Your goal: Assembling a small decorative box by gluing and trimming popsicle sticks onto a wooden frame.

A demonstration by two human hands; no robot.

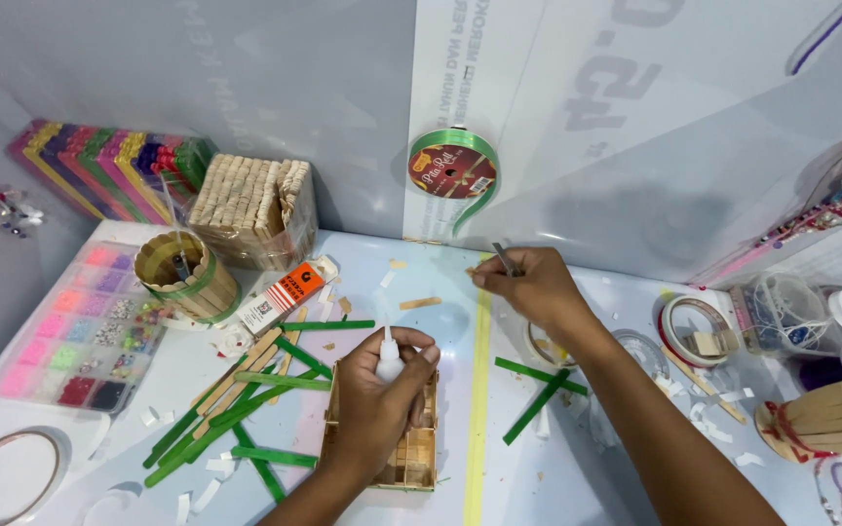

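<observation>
Glue bottle held over a little stick-built box

The left hand is closed round a small white glue bottle, nozzle up, above a wooden stick box near the table's middle. The right hand, farther off, pinches a thin metal tool. Green sticks lie scattered left of the box, a crossed pair to its right, and a bead tray sits far left.
</observation>
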